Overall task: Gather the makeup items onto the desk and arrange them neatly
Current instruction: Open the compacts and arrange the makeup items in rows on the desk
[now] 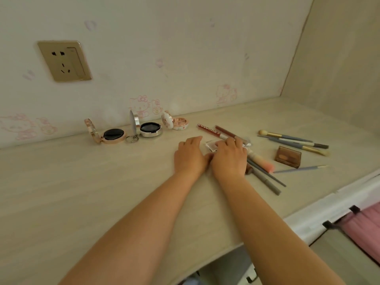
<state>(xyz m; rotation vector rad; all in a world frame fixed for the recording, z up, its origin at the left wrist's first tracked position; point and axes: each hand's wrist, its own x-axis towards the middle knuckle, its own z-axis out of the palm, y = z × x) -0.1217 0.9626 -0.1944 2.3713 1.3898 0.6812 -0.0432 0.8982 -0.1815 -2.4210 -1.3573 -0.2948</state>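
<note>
The right hand (229,156) curls its fingers over a small clear compact (211,145), while the left hand (190,154) rests beside it, fingers relaxed on the tabletop (102,182).

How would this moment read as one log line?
phase: arranging | right hand: on clear case | left hand: flat on desk | compacts: open

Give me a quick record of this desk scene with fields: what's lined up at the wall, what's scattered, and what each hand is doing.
surface: desk
along wall: three open compacts: rose-gold compact, silver compact, white compact
scattered right: brushes, brown palette, lip gloss tubes, pencils
left hand: fingers resting on the desk, holding nothing
right hand: over a small clear case, grip unclear
wall: socket
</note>
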